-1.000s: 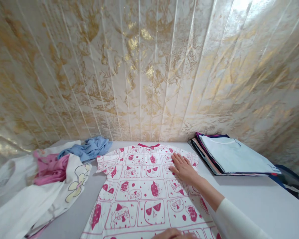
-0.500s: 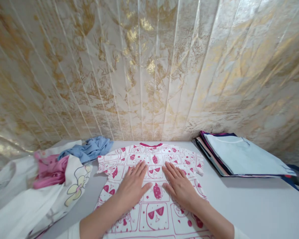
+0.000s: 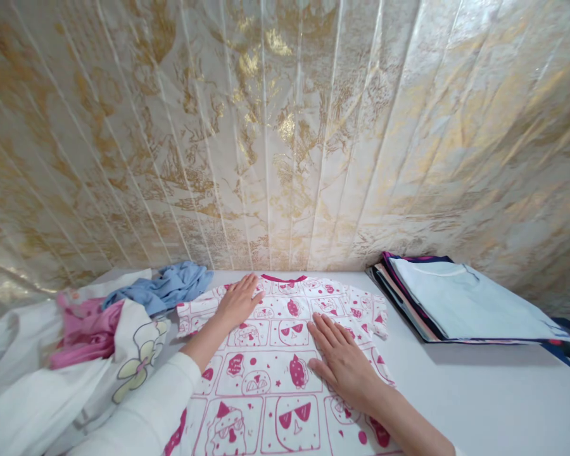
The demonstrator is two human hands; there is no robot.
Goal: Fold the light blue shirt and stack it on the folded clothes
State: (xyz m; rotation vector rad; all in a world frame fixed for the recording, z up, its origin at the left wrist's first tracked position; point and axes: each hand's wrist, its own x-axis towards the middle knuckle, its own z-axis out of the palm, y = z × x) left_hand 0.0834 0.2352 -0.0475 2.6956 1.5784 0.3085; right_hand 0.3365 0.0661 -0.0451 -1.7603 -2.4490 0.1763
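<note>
A white T-shirt with a dark pink cartoon print [image 3: 259, 361] lies spread face up, its pink neckline at the far side. My left hand [image 3: 240, 301] rests flat on its left shoulder, fingers stretched toward the collar. Lower on the right half of the chest, my right hand [image 3: 337, 358] lies palm down with its fingers extended. Neither hand grips the cloth. The shirt's bottom hem is out of view.
Left of the shirt is a loose heap: a blue garment [image 3: 164, 288], a pink garment [image 3: 88, 326] and white clothes [image 3: 42, 399]. A neat stack of folded shirts [image 3: 479, 301] stands at the right on the white table [image 3: 479, 399]. Behind hangs a gold-patterned curtain [image 3: 285, 139].
My left hand has slid up and to the left, from the chest to the shoulder of the T-shirt. My right hand stays almost in place.
</note>
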